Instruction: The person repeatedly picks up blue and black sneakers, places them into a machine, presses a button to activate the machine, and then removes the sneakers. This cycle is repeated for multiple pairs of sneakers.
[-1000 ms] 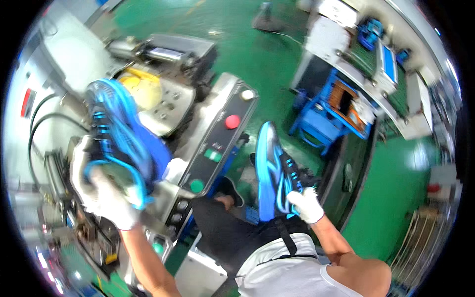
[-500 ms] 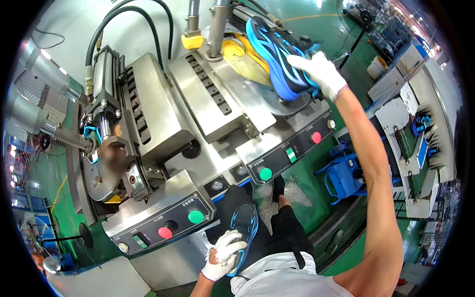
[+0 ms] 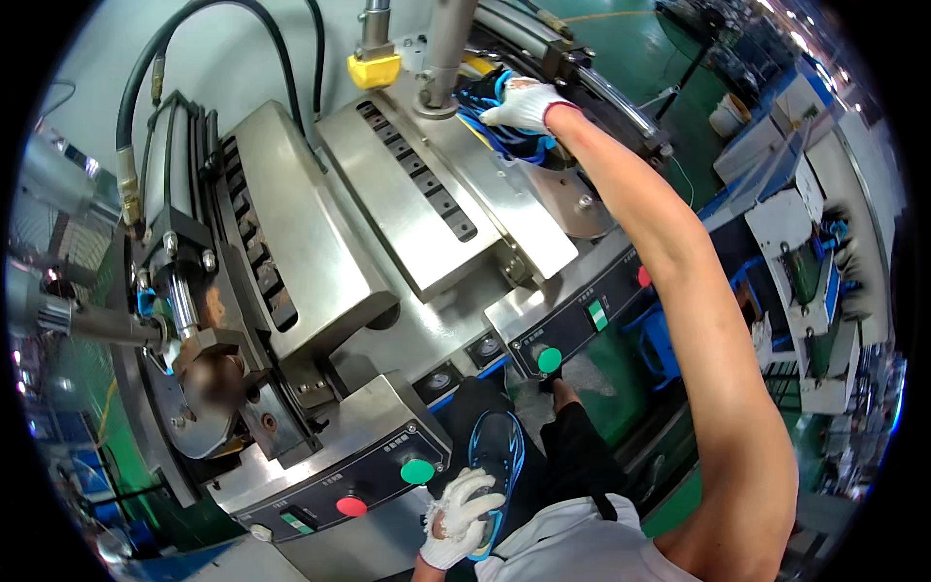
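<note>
Beside a thick steel post (image 3: 449, 58) at the machine's far right end, the gloved right hand (image 3: 524, 105) grasps a black and blue shoe (image 3: 514, 145) from above, its thumb along the near side; the far fingers are hidden, so how firm the hold is cannot be told. Low in front of the body, the left hand (image 3: 461, 519) has its fingers wrapped over the heel end of a second shoe (image 3: 497, 441), which lies along the dark trousers (image 3: 582, 446). That glove looks frayed (a patch of bare skin shows through it), and its loose threads could snag on a metal edge.

Around the right hand the risk seems greatest. Next to the shoe are the post and a rounded metal plate (image 3: 562, 199); were the shoe seated askew, a moving part could crease its upper or pinch the fingers. A yellow block (image 3: 374, 70) hangs farther left, another possible pinch point if the hand strayed under it.

Nearer the body, a green button (image 3: 417, 471) stands near the left hand; a stray knuckle might press it while the right hand is exposed. A red button (image 3: 351, 506), if it is the stop, lies farther left, costing a stretch.
</note>
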The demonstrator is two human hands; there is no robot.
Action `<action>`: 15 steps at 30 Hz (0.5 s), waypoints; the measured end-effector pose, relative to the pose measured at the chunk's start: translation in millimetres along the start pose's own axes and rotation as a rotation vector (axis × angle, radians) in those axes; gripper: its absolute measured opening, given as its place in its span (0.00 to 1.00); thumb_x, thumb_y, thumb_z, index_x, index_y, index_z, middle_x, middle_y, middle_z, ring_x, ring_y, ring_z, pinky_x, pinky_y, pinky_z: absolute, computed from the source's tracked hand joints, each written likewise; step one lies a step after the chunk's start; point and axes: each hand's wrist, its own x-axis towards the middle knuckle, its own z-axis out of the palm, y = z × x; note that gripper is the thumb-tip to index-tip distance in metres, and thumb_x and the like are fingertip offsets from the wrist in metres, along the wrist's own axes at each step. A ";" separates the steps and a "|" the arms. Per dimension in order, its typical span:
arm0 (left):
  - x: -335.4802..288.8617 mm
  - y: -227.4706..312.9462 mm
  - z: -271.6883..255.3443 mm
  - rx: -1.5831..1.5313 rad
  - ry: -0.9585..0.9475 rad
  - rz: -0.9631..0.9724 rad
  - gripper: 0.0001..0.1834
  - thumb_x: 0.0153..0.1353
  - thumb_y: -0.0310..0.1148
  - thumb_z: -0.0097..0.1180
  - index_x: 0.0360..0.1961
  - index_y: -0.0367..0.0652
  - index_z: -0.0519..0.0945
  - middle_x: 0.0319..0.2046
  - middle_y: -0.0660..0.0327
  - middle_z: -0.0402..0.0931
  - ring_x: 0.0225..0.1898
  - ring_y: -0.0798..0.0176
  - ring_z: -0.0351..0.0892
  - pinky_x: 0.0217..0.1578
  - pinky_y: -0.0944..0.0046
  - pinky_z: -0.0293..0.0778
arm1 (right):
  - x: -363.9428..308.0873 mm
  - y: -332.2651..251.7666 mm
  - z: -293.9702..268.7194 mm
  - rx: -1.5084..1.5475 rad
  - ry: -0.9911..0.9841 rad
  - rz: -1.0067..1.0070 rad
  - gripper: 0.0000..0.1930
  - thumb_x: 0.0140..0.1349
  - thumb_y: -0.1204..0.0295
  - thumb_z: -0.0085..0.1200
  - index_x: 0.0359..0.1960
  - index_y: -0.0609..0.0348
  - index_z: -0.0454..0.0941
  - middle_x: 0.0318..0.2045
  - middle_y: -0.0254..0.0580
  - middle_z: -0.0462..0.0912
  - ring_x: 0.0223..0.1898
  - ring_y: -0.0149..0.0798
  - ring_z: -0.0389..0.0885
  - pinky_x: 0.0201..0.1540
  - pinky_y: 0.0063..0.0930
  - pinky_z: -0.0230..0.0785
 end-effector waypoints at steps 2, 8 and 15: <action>-10.9 -17.9 15.0 0.043 0.038 0.021 0.20 0.53 0.23 0.56 0.47 0.52 0.87 0.56 0.52 0.80 0.63 0.39 0.77 0.69 0.38 0.71 | -8.2 -2.6 -9.2 0.089 -0.047 0.003 0.43 0.57 0.38 0.62 0.59 0.68 0.83 0.61 0.60 0.84 0.61 0.53 0.85 0.62 0.40 0.76; -19.0 -24.6 20.6 0.048 0.056 0.058 0.25 0.49 0.18 0.52 0.50 0.46 0.85 0.58 0.50 0.79 0.65 0.39 0.76 0.71 0.40 0.68 | -151.7 -19.1 9.5 0.433 0.576 -0.055 0.45 0.60 0.46 0.65 0.73 0.64 0.70 0.66 0.67 0.77 0.66 0.58 0.80 0.68 0.46 0.72; -22.1 -9.8 31.4 0.127 0.074 0.094 0.23 0.54 0.15 0.53 0.50 0.44 0.84 0.59 0.50 0.79 0.66 0.41 0.75 0.68 0.46 0.69 | -363.2 -72.4 137.9 0.386 0.361 -0.430 0.48 0.61 0.51 0.68 0.77 0.65 0.61 0.79 0.63 0.57 0.80 0.64 0.52 0.81 0.56 0.46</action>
